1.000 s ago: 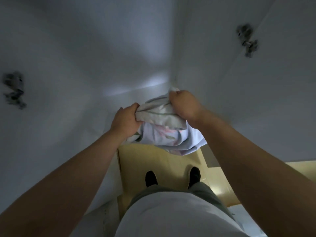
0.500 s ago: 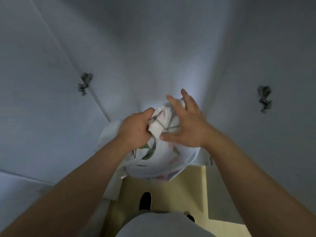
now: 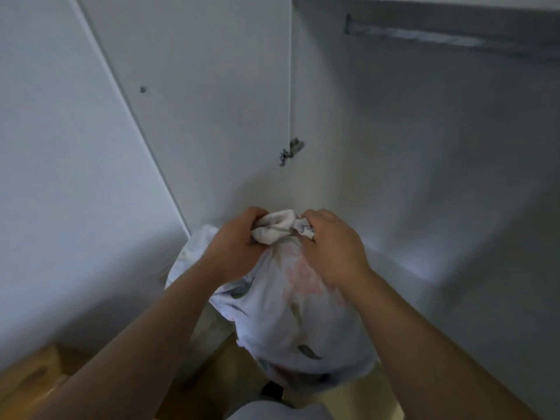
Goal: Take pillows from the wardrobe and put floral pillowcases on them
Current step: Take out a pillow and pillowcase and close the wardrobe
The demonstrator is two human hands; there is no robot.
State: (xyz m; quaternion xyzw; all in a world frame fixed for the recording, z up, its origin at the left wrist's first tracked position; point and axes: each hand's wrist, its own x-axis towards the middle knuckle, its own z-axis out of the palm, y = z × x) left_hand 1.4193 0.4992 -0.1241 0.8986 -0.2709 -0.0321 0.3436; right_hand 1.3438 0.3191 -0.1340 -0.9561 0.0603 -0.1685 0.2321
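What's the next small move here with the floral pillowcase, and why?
Probably a short upward tug and shake. The left hand and right hand both grip the floral pillowcase by its bunched top edge, and it hangs rounded below them, as if filled. That should settle the contents toward the closed end; what's inside isn't visible.

fingertips of left hand (image 3: 239, 247) and right hand (image 3: 330, 247) are buried in the bunched top of the floral pillowcase (image 3: 291, 313), its contents hidden, and the rail (image 3: 424, 37) upper right runs off frame
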